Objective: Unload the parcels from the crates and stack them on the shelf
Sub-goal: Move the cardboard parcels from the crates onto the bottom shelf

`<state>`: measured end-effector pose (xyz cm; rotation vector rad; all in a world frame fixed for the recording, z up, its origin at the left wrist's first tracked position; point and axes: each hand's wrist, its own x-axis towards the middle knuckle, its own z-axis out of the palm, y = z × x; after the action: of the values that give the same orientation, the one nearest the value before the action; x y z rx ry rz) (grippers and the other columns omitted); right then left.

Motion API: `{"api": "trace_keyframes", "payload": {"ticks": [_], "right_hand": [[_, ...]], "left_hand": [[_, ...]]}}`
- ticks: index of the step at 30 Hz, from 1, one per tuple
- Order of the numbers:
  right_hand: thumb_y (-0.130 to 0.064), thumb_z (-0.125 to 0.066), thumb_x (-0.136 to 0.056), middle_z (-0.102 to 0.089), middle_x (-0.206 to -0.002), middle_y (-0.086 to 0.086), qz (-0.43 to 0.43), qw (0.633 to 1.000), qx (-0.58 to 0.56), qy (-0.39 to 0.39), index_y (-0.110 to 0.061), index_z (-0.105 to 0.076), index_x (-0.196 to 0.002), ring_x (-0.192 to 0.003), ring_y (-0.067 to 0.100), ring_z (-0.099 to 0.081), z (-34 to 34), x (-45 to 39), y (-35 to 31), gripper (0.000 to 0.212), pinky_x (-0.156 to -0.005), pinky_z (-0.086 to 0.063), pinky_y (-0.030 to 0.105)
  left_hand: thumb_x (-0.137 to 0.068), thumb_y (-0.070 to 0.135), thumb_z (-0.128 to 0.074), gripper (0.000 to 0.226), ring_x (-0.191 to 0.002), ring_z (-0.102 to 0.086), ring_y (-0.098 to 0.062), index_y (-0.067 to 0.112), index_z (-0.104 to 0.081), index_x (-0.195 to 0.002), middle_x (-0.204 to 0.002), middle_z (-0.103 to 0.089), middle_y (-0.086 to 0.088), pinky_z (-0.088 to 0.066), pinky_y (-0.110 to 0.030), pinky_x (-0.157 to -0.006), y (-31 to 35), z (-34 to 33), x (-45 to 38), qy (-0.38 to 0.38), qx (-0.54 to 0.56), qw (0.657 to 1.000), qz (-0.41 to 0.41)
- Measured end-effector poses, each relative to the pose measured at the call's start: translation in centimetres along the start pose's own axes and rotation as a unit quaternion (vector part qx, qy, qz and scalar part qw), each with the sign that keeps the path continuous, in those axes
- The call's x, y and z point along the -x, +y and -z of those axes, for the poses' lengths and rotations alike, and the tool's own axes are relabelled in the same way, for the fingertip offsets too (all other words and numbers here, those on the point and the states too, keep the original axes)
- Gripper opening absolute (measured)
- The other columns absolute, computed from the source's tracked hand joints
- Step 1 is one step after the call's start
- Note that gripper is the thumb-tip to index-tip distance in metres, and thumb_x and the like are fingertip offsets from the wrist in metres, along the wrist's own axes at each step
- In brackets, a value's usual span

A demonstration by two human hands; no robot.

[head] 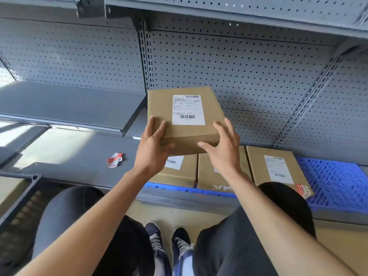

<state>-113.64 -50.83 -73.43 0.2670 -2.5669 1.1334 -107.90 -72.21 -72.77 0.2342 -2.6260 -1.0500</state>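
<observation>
Over the bottom shelf: I've got a parcel (185, 118) up in both hands, above the row already laid down.
Left hand (152, 147): grasping the parcel's near-left corner, fingers over the top face, thumb on the front side.
Right hand (223, 144): fingers spread at the near-right corner, thumb on the front side; looks like a light grip, contact plain.
Parcel: brown carton, white label (188, 109) facing up, tilted a little, held in front of the pegboard back (249, 72).
Row below: three cartons side by side on a blue pallet (338, 182); left carton (179, 170) and middle carton (211, 172) partly hidden by my hands, right carton (276, 166) label up.
Shelf (79, 156): grey deck, crumpled red-white sticker (115, 160) lying on it, well left of the cartons.
Upper-left shelf (69, 104): grey board.
Crate (20, 196): dark rim at far left edge, contents unclear.
Bottom: my knees and sneakers (169, 242) on the floor.
</observation>
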Motion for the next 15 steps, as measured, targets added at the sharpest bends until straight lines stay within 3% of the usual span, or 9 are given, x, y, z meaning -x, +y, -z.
{"api": "trace_keyframes", "payload": {"ticks": [7,15], "right_hand": [[-0.038,-0.080,-0.083,-0.015,-0.166,-0.008,-0.021,0.999,0.022,-0.014,-0.027,-0.044,-0.148,-0.146,0.021,-0.018,1.7,0.3,1.3,0.075,-0.116,-0.028,0.038],[-0.043,-0.075,-0.086,-0.012,-0.167,-0.010,-0.054,0.997,0.061,-0.005,-0.030,-0.043,-0.149,-0.148,0.024,-0.017,5.5,0.4,6.1,0.072,-0.117,-0.031,0.045]], "left_hand": [[-0.093,0.029,-0.070,0.073,-0.149,-0.029,-0.023,0.027,-0.034,-0.157,-0.168,-0.007,0.014,-0.042,-0.050,-0.112,1.0,-2.3,-0.1,-0.007,-0.001,1.000,-0.015],[-0.094,0.031,-0.070,0.074,-0.151,-0.024,-0.021,0.028,-0.033,-0.158,-0.169,-0.006,0.011,-0.037,-0.047,-0.117,4.3,-7.1,-1.1,-0.049,0.009,0.998,-0.039]]}}
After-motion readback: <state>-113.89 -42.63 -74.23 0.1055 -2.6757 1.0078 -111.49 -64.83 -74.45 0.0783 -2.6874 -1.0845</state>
